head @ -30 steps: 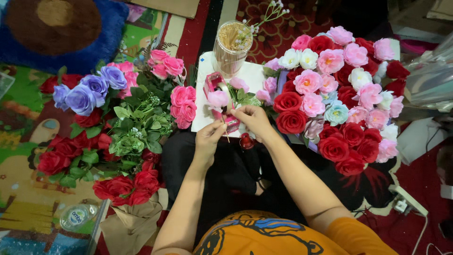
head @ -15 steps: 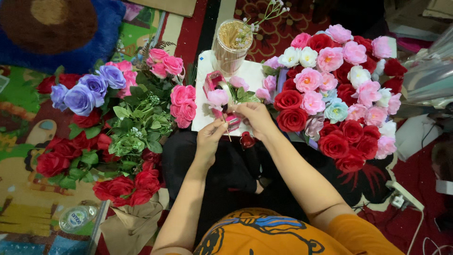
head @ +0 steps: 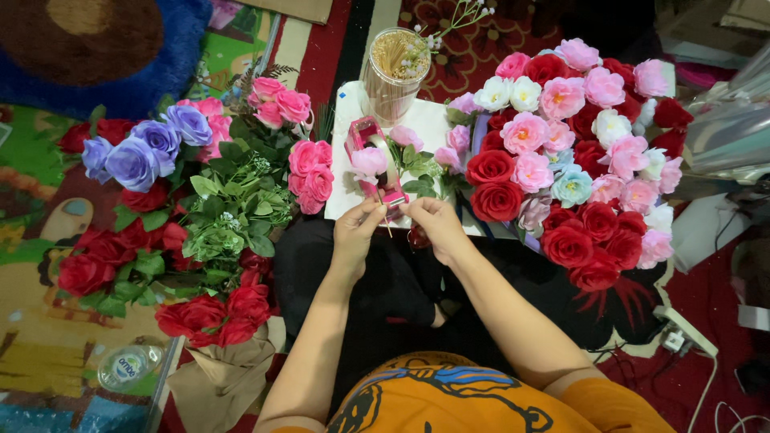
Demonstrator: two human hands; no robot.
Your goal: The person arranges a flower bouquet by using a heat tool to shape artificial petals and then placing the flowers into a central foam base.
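At three o'clock the big bouquet (head: pixel 573 152) mixes red, pink, white and pale blue roses; at nine o'clock the other bunch (head: pixel 184 208) sets purple, pink and red blooms among green leaves. A pink tape dispenser (head: pixel 373 160) lies on the white board (head: pixel 425 128), and the person's shirt (head: pixel 473 401) is orange with a blue pattern.

The left hand (head: pixel 357 232) now sits slightly lower and nearer the body than a second ago, its fingertips pinching a thin wooden stick (head: pixel 385 220) just below the pink plastic tape dispenser (head: pixel 370 160); the right hand (head: pixel 437 228) edges closer, fingertips nearly meeting the left's
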